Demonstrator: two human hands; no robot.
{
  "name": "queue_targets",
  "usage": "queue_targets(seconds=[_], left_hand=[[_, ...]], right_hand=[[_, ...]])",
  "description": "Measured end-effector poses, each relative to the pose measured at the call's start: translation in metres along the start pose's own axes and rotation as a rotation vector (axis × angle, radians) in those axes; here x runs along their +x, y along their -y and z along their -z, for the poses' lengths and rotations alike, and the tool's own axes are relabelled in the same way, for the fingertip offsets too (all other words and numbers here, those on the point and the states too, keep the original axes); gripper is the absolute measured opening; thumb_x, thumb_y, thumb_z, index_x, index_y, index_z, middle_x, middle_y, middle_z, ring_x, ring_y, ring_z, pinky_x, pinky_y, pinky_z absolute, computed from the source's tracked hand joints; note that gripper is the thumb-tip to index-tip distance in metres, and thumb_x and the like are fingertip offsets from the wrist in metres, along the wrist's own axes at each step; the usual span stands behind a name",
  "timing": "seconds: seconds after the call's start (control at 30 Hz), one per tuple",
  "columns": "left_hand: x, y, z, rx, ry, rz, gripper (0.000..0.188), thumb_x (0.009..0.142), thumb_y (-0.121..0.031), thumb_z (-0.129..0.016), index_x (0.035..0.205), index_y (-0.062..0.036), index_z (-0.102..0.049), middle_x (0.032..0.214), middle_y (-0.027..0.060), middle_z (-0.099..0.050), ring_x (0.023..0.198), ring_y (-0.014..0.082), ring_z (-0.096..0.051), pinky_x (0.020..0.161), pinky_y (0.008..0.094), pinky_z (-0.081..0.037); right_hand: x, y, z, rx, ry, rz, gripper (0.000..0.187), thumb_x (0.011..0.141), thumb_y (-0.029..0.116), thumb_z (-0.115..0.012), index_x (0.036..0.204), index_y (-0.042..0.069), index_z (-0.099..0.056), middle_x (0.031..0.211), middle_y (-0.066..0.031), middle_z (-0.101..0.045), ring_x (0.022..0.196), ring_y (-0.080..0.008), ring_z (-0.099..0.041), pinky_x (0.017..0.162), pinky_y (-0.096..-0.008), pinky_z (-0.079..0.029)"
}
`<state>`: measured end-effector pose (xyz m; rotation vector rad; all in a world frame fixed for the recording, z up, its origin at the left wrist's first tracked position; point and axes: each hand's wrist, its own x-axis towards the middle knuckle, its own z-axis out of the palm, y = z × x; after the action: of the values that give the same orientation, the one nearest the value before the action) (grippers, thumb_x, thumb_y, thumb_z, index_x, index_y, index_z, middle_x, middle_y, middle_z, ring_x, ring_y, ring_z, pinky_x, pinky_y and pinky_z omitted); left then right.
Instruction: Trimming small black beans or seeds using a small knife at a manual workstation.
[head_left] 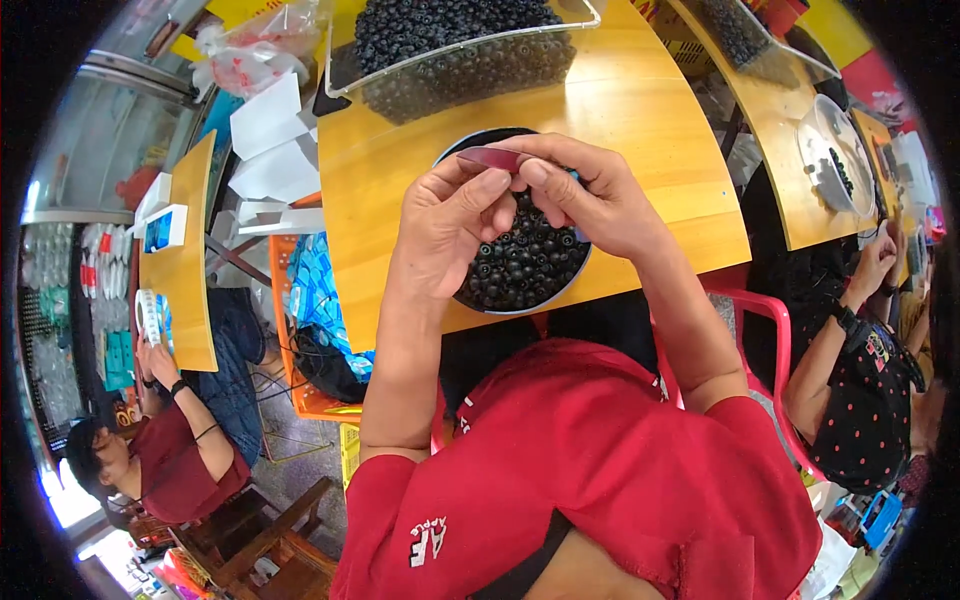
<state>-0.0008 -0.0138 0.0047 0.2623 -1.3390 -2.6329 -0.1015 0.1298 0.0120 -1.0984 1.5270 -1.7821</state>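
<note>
My left hand (445, 215) and my right hand (590, 190) meet over a round bowl (585, 262) on the wooden table. Between their thumbs and fingertips they pinch a small, flat, dark red piece (490, 157) with a pointed end. What it is exactly, I cannot make out. Small round black pieces (520, 265), like beads, fill the bowl below, and my hands hide its far part. Both hands are closed at the fingertips, the right one coming from the right side of the bowl.
Beyond the bowl stands a clear bin (465, 75) heaped with black pieces. An orange crate (290, 340) with blue packets (315, 290) is left of the table (640, 120). People work at other tables on both sides; a white basin (835, 160) sits at right.
</note>
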Motion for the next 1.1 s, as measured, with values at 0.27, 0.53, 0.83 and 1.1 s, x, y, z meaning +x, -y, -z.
queue_targets(seconds=[0.27,0.53,0.83,1.1], left_hand=[[-0.001,0.004,0.009,-0.103,0.006,0.071,0.019,0.084,-0.015,-0.066,0.099,-0.0027,-0.064,0.082,0.0055,-0.065,0.058,0.0101,-0.053,0.048,0.0189,-0.038],[-0.002,0.0,0.022,-0.089,0.091,0.105,0.018,0.084,-0.015,-0.066,0.097,-0.0022,-0.064,0.078,0.0095,-0.066,0.052,0.0125,-0.055,0.043,0.0205,-0.041],[-0.005,-0.001,0.027,-0.032,0.156,0.065,0.016,0.084,-0.011,-0.064,0.095,0.0012,-0.063,0.076,0.0127,-0.065,0.052,0.0153,-0.06,0.044,0.0218,-0.046],[-0.008,-0.005,0.016,-0.077,0.306,0.09,0.02,0.085,-0.011,-0.063,0.099,0.0039,-0.063,0.076,0.0129,-0.065,0.056,0.0173,-0.062,0.047,0.0233,-0.049]], right_hand=[[-0.001,-0.007,0.001,0.216,-0.081,-0.128,0.029,0.096,0.019,-0.048,0.119,0.003,-0.056,0.062,0.0046,-0.047,0.049,-0.0019,-0.037,0.043,-0.0181,-0.028],[-0.001,0.006,0.001,0.05,0.052,-0.092,0.031,0.095,0.017,-0.048,0.122,0.005,-0.057,0.057,0.0059,-0.043,0.049,-0.0015,-0.036,0.044,-0.0183,-0.028],[-0.003,-0.001,0.001,0.211,0.126,-0.143,0.026,0.095,0.02,-0.05,0.112,0.004,-0.062,0.057,0.0052,-0.045,0.047,-0.0025,-0.037,0.043,-0.0191,-0.027],[-0.005,-0.012,-0.001,0.272,-0.058,-0.257,0.026,0.095,0.022,-0.05,0.11,0.003,-0.06,0.06,0.0031,-0.049,0.049,-0.002,-0.038,0.042,-0.0186,-0.027]])
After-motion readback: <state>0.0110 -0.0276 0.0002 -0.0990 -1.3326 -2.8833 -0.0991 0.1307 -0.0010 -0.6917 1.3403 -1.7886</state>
